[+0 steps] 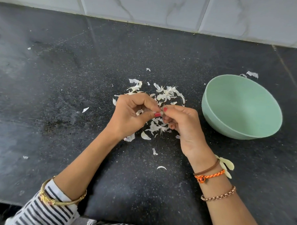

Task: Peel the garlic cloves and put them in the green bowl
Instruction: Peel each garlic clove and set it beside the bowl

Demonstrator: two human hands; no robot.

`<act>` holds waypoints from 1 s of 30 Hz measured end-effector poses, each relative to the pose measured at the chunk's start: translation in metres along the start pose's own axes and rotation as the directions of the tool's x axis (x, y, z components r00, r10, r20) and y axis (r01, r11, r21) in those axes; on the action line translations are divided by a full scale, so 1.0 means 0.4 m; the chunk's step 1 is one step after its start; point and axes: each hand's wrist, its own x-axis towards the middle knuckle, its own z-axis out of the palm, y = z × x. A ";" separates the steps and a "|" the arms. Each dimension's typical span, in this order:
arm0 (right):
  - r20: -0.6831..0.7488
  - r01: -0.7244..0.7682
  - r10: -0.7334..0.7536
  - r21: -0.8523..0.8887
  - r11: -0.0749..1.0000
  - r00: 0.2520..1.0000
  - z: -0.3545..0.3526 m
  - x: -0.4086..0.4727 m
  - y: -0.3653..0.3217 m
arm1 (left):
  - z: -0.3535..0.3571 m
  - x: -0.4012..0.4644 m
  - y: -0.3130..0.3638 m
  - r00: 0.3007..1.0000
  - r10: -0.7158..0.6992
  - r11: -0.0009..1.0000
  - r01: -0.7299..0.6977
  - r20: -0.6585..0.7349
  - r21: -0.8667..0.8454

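The green bowl (244,92) stands upright near the worktop's right side, about midway between the back and front edges, and holds nothing. Peeled pale-yellow garlic cloves (228,165) lie together nearer the front edge, in front of the bowl and apart from it. One more clove (145,136), whitish and curved, lies towards the worktop's middle among loose papery skins (169,93).

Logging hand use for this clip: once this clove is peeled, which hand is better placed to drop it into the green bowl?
Probably the right hand: the green bowl sits just beyond it on that side, an open path. The left hand would have to cross over. Both pinch the garlic clove, mostly hidden.
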 end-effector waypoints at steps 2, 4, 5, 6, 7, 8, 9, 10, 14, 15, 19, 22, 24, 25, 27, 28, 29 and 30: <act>0.008 -0.052 0.052 0.016 0.999 0.999 -0.003 0.002 -0.002 | 0.002 -0.001 -0.002 1.000 0.010 1.000 -0.010 0.003 0.026; 0.010 -0.074 0.074 0.011 0.997 0.997 -0.005 0.001 -0.005 | 0.003 -0.003 -0.006 1.000 0.007 0.999 -0.007 0.016 0.041; 0.006 -0.083 0.083 0.006 0.997 0.997 -0.005 0.001 -0.006 | 0.003 -0.003 -0.008 1.000 0.006 0.999 -0.007 0.019 0.046; -0.001 -0.094 0.094 0.006 0.996 0.996 -0.005 0.001 -0.009 | 0.001 -0.003 -0.011 1.000 0.012 0.999 -0.013 0.024 0.053; -0.006 -0.106 0.106 0.006 0.994 0.994 -0.005 0.001 -0.010 | -0.001 -0.003 -0.014 0.999 0.030 0.997 -0.032 0.033 0.071; -0.008 -0.120 0.120 0.003 0.993 0.993 -0.004 0.001 -0.012 | -0.002 -0.003 -0.016 0.997 0.058 0.993 -0.063 0.043 0.104; -0.007 -0.132 0.132 -0.001 0.991 0.991 -0.004 0.001 -0.013 | -0.002 -0.003 -0.016 0.994 0.093 0.984 -0.100 0.053 0.149; -0.005 -0.145 0.145 -0.003 0.989 0.989 -0.002 0.000 -0.014 | -0.001 -0.003 -0.016 0.990 0.129 0.971 -0.139 0.062 0.196; 0.021 -0.197 0.196 0.041 0.980 0.980 -0.005 0.000 -0.021 | 0.006 -0.001 -0.017 0.949 0.305 0.869 -0.312 0.083 0.385; 0.028 -0.207 0.206 0.045 0.977 0.978 -0.006 0.000 -0.021 | 0.010 -0.003 -0.018 0.932 0.349 0.838 -0.356 0.095 0.414; 0.027 -0.196 0.196 -0.010 0.981 0.980 -0.004 -0.002 -0.021 | 0.028 -0.010 -0.021 0.891 0.447 0.796 -0.438 0.082 0.419; 0.006 -0.183 0.183 0.043 0.982 0.983 -0.003 0.002 -0.022 | 0.024 -0.008 -0.021 0.909 0.416 0.860 -0.384 -0.027 0.335; -0.055 -0.096 0.097 0.014 0.995 0.994 -0.007 0.003 -0.021 | 0.018 -0.006 -0.017 0.933 0.344 0.915 -0.309 -0.104 0.258; -0.098 -0.006 0.000 -0.067 0.998 0.995 -0.011 0.003 -0.017 | 0.017 -0.005 -0.014 0.943 0.303 0.937 -0.270 -0.135 0.222; -0.128 0.195 -0.234 -0.259 0.946 0.964 -0.015 -0.003 -0.010 | 0.020 -0.004 -0.008 0.954 0.239 0.966 -0.215 -0.180 0.142; -0.110 0.275 -0.322 -0.313 0.909 0.940 -0.015 -0.006 -0.007 | 0.021 -0.004 -0.006 0.957 0.217 0.974 -0.200 -0.191 0.106; -0.089 0.335 -0.387 -0.350 0.875 0.918 -0.016 -0.007 -0.002 | 0.023 -0.002 -0.003 0.960 0.198 0.979 -0.186 -0.197 0.079; -0.068 0.382 -0.435 -0.371 0.846 0.898 -0.016 -0.008 0.002 | 0.023 -0.001 -0.002 0.963 0.179 0.983 -0.170 -0.203 0.064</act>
